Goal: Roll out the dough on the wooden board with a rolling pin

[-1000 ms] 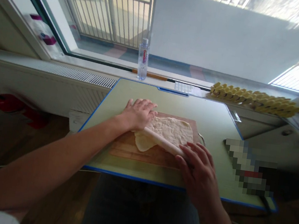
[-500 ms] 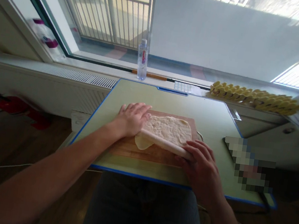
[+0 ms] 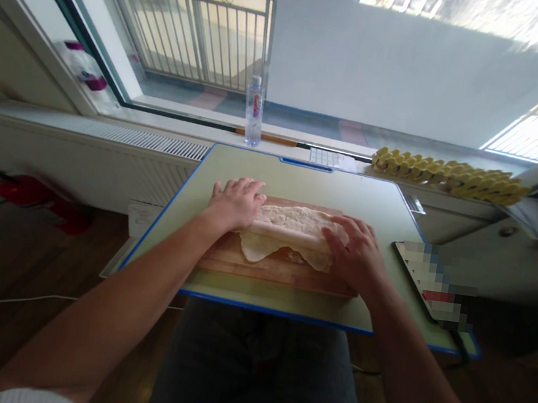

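A pale rolling pin (image 3: 289, 234) lies across a thin sheet of dough (image 3: 299, 218), nearly parallel to the table's front edge. My left hand (image 3: 236, 204) rests over the pin's left end, fingers stretched forward and palm pressing down. At the other end, my right hand (image 3: 355, 244) curls over the pin, covering its tip and part of the dough. Behind the pin the dough looks bumpy and floury; in front, smoother flaps hang toward me with a gap between them. Under the dough sits a wooden board (image 3: 250, 270).
The board stands on a pale green folding table (image 3: 276, 298) with blue edging. A tablet-like device (image 3: 418, 274), partly pixelated, lies at the right. On the windowsill are a clear bottle (image 3: 254, 112) and a yellow folded object (image 3: 445, 175). A red object (image 3: 27, 189) is on the floor.
The pin's right end has swung away from me with my right hand, so it lies straighter across. More dough now shows in front of it. My left hand has barely shifted.
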`<state>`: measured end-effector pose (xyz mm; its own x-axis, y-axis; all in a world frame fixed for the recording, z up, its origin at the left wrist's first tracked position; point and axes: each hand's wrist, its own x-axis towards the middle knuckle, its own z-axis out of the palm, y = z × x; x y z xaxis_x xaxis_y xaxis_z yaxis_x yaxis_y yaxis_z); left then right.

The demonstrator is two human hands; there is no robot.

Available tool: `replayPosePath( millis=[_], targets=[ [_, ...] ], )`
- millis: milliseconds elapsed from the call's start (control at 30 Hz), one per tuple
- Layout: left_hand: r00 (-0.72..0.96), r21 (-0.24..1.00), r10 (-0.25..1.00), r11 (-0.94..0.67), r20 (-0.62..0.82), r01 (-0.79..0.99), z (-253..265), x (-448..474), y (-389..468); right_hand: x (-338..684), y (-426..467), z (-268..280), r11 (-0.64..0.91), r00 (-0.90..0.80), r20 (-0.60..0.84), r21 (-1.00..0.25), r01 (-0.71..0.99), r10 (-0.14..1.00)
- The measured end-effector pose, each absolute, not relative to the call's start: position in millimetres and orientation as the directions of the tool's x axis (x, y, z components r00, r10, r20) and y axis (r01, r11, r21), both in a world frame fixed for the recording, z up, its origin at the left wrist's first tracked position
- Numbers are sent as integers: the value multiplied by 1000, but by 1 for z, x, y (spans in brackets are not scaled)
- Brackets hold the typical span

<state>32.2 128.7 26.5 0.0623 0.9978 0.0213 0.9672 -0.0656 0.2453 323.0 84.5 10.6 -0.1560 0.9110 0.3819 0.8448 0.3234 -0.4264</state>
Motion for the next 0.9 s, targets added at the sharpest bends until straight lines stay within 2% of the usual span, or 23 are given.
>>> replayPosePath(
  millis=[200, 433, 600, 733, 900],
  targets=[
    [92, 199, 994, -103, 63, 975, 23, 30, 71, 331, 41, -3, 342, -114, 431, -501, 795, 895],
    [82, 121, 991, -95, 107, 988, 27, 34, 77, 326, 50, -2, 372, -133, 460, -480, 794, 878],
    [128, 70, 975, -143, 182, 987, 25, 32, 48, 324, 15, -8, 454, -154, 529, -501, 737, 834],
    [145, 78, 960, -168, 240, 983, 21, 27, 16, 325, -12, -14, 489, -187, 549, -476, 731, 815],
    [107, 119, 962, -141, 253, 983, 20, 25, 15, 325, 1, -5, 493, -244, 526, -407, 769, 815]
  ],
)
